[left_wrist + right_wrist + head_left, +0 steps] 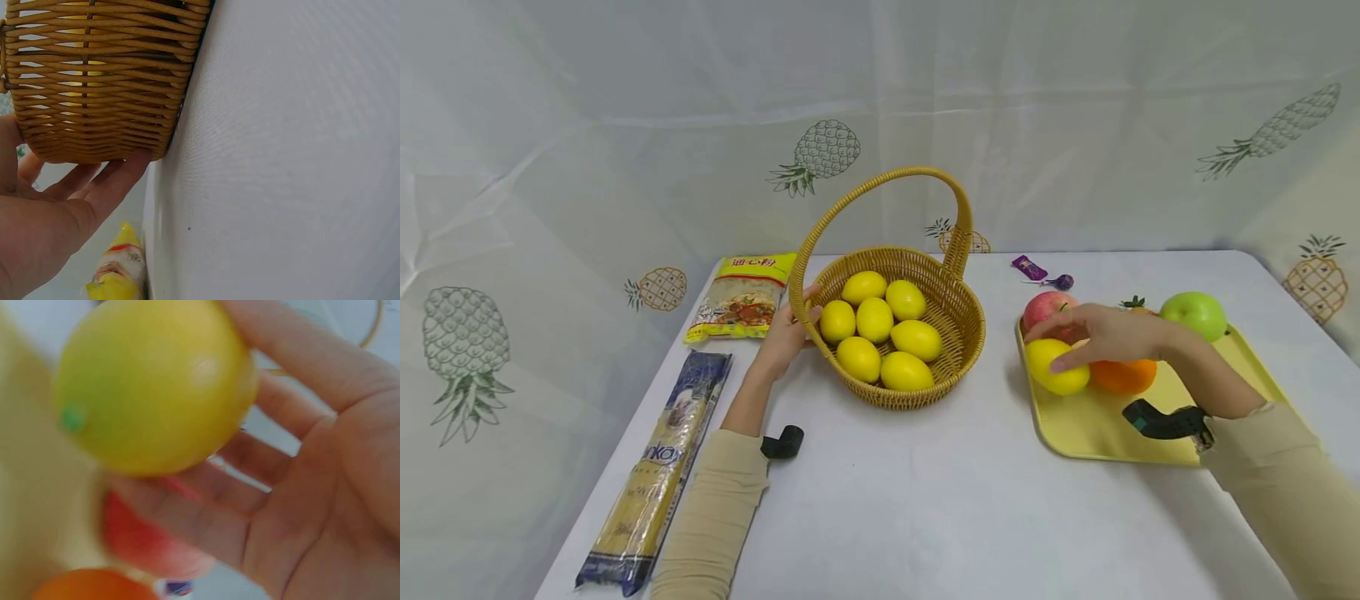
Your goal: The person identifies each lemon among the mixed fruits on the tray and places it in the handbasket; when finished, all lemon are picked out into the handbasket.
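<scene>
My left hand (784, 337) grips the left side of a wicker basket (891, 397). In the left wrist view its fingers (119, 181) lie against the woven wall, with the thumb up by the rim. Several yellow lemons (917, 340) are inside the basket, whose tall handle arches above them. Over the left part of a yellow tray (1120, 446), my right hand (1112, 333) holds another lemon (1058, 368) between thumb and fingers. That lemon's green tip shows in the right wrist view. A red apple (1047, 308) and an orange (1123, 377) are close by.
A green apple (1195, 315) and a partly hidden strawberry-like fruit (1138, 305) are at the tray's back. Behind the tray lie a purple wrapped candy (1030, 267) and a lollipop (1062, 282). On the left are a yellow food bag (741, 296) and a long noodle pack (658, 467).
</scene>
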A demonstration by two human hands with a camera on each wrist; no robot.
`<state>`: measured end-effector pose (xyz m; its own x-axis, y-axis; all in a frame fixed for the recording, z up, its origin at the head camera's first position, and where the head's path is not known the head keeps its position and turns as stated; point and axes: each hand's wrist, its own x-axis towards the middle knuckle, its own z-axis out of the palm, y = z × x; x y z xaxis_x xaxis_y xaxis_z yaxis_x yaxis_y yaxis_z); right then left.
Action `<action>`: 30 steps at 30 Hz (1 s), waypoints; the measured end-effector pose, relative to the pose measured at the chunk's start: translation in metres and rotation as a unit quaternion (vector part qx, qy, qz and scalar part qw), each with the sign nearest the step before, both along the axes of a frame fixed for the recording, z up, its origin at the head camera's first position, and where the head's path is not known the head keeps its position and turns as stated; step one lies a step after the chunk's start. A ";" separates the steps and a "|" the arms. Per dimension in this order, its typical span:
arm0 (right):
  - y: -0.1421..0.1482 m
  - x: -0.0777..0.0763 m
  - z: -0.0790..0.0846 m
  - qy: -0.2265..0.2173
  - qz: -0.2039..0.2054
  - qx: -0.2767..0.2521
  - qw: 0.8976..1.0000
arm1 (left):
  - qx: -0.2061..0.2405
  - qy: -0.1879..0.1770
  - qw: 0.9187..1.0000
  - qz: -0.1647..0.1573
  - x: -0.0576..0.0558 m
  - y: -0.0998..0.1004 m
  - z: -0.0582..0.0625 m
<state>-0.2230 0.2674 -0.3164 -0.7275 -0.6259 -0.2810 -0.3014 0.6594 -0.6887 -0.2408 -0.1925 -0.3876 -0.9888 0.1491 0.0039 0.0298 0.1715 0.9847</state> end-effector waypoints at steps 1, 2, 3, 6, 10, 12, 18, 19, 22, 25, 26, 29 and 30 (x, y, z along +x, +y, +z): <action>-0.002 -0.002 0.006 0.003 -0.008 -0.014 1.000 | 0.000 0.000 1.000 0.000 0.000 0.000 0.000; -0.006 -0.005 0.012 0.003 -0.014 -0.027 1.000 | 0.000 0.000 1.000 0.000 0.000 -0.001 0.000; -0.010 -0.007 0.018 0.006 -0.019 -0.039 0.999 | 0.000 0.000 1.000 0.000 0.000 -0.001 0.000; -0.028 -0.014 0.034 0.015 -0.027 -0.069 0.997 | 0.002 0.000 1.000 0.000 0.000 -0.002 0.000; -0.061 -0.021 0.045 0.016 -0.032 -0.081 0.996 | 0.009 -0.007 1.000 -0.001 0.000 -0.002 0.001; -0.077 -0.025 0.045 -0.005 -0.038 -0.079 0.996 | 0.015 -0.010 1.000 -0.001 0.000 -0.001 0.001; -0.117 -0.044 0.030 -0.057 -0.037 -0.024 0.997 | 0.022 -0.013 1.000 -0.002 0.000 0.001 0.000; -0.122 -0.047 0.027 -0.061 -0.030 -0.013 0.998 | 0.020 -0.012 1.000 -0.001 0.000 0.001 0.000; -0.131 -0.057 0.021 -0.077 -0.001 0.007 0.997 | 0.012 -0.008 1.000 0.001 0.000 0.001 0.000; -0.137 -0.061 0.019 -0.091 0.033 0.024 0.995 | 0.010 0.000 1.000 0.001 0.001 0.001 -0.001; -0.137 -0.062 0.018 -0.092 0.046 0.028 0.994 | 0.011 0.003 1.000 0.001 0.001 0.001 -0.001; -0.140 -0.062 0.015 -0.088 0.088 0.036 0.992 | 0.011 0.009 1.000 0.004 0.000 0.001 -0.003; -0.141 -0.062 0.013 -0.085 0.101 0.035 0.991 | 0.011 0.010 1.000 0.006 0.000 0.000 -0.003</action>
<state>-0.2848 0.1265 -0.3030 -0.5269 -0.7290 -0.4369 -0.3160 0.6452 -0.6956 -0.2412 -0.1920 -0.3908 -0.9901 0.1376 0.0264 0.0471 0.1498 0.9876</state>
